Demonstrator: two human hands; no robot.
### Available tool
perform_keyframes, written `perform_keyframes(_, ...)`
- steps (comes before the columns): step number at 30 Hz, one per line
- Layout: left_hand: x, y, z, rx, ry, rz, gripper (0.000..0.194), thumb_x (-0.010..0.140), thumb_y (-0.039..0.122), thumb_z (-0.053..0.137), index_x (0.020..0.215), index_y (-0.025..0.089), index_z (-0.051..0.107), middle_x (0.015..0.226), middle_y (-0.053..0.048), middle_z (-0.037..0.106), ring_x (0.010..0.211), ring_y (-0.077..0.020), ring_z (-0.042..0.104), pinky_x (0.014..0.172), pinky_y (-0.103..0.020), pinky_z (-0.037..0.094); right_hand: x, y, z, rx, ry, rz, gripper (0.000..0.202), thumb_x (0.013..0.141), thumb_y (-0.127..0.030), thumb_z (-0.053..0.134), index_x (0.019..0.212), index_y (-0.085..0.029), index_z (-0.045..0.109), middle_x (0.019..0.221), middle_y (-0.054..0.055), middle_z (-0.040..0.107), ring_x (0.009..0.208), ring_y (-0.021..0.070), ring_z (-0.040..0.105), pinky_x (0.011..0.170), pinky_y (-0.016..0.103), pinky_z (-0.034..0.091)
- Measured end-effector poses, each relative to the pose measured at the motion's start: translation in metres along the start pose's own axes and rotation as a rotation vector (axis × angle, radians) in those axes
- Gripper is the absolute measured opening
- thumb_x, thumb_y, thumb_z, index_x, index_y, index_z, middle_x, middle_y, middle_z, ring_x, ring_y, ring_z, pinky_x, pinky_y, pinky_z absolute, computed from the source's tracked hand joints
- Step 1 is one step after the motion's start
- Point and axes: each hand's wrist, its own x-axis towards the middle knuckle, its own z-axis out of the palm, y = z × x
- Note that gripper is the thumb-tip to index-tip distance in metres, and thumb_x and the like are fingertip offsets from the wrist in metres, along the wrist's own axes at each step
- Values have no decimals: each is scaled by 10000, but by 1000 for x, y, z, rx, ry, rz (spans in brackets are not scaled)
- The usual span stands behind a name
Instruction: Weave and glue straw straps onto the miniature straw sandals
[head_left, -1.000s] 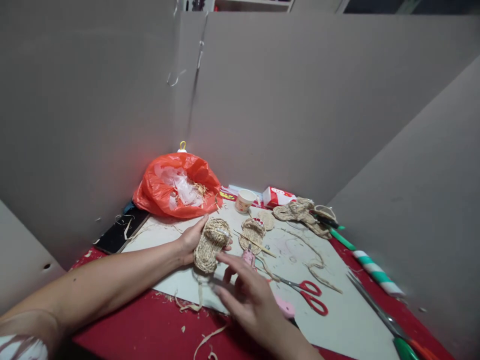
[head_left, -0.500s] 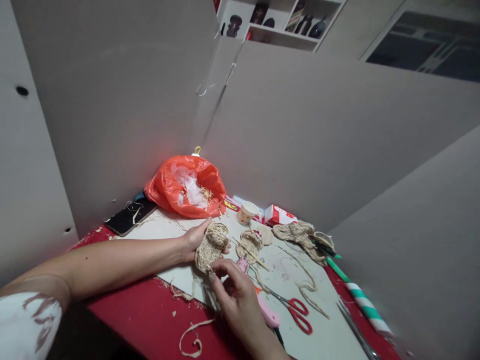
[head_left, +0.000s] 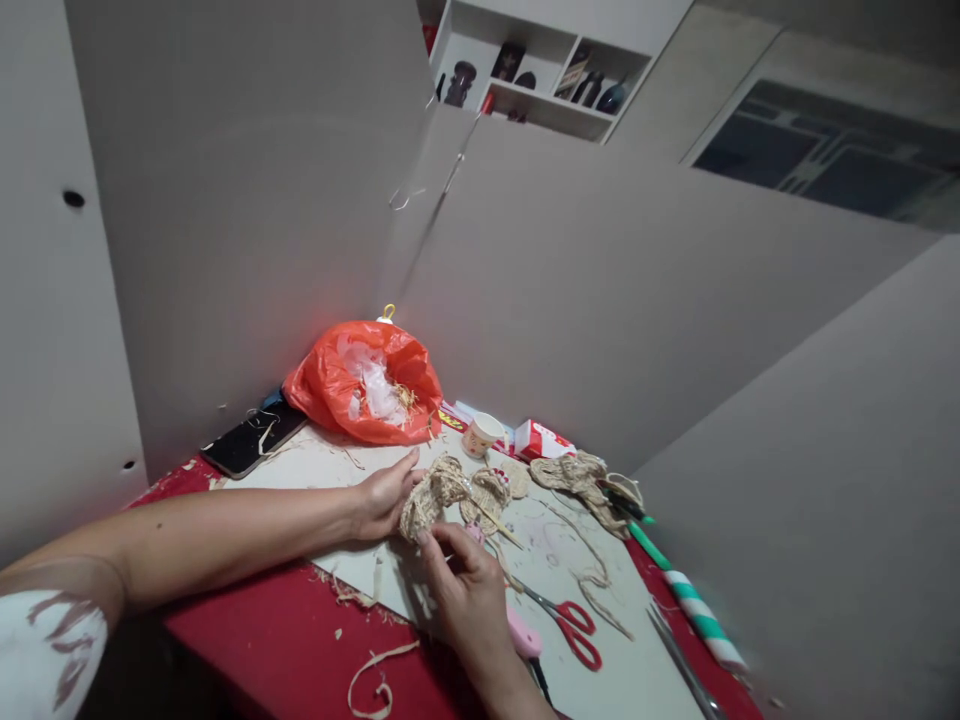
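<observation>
A small woven straw slipper (head_left: 429, 498) is held over the white board, between my two hands. My left hand (head_left: 386, 497) grips it from the left side, with the fingers partly hidden behind it. At the slipper's lower end, the thumb and fingers of my right hand (head_left: 466, 575) pinch its edge. A second small slipper (head_left: 487, 492) with red beads lies just to the right, and a thin pointed wooden stick (head_left: 501, 525) lies across it. Partly covered by my right hand is a pink glue gun (head_left: 523, 634).
Red-handled scissors (head_left: 576, 632), straw cord (head_left: 600, 580) and a cup (head_left: 482, 436) are on the white board (head_left: 622, 670). Behind are a red bag (head_left: 337, 385) and a phone (head_left: 251, 440). Metal tweezers (head_left: 679, 660) and a green-striped roll (head_left: 705, 620) lie at right.
The slipper has turned and tilted in my hands, showing its side more. My right hand stays at its lower end. The whole view has shifted slightly.
</observation>
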Motion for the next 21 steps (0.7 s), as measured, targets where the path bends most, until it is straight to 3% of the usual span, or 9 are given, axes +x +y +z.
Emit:
perform_keyframes(9, 6, -11, -5, 40, 83, 96, 470, 869, 544, 495, 888, 107, 667, 671, -56, 677, 578, -155, 613, 635, -256, 479, 2, 0, -3, 15, -47, -31, 173, 878, -254, 559, 746, -187, 647, 706, 26, 657, 645, 156, 606, 590, 233, 463)
perform_keyframes(16, 5, -14, 1, 39, 131, 96, 545, 815, 629, 506, 908, 116, 665, 649, -35, 662, 530, -144, 581, 592, -261, 472, 3, 5, -1, -19, -60, -41, 146, 873, -226, 565, 759, -195, 650, 688, 26, 659, 624, 163, 615, 630, 264, 495)
perform_keyframes(19, 6, -14, 3, 47, 147, 81, 556, 810, 640, 507, 892, 111, 657, 659, -41, 668, 544, -145, 596, 589, -253, 473, 2, 6, -4, -30, -45, -48, 84, 854, -238, 603, 811, -202, 665, 755, 42, 701, 750, 196, 663, 787, 325, 517)
perform_keyframes(21, 8, -9, 2, 41, 126, 39, 601, 821, 669, 453, 888, 105, 651, 678, -59, 672, 519, -150, 598, 536, -256, 469, 0, 2, -11, -30, -21, -42, 99, 862, -258, 602, 901, -199, 671, 863, 70, 715, 818, 209, 671, 758, 322, 538)
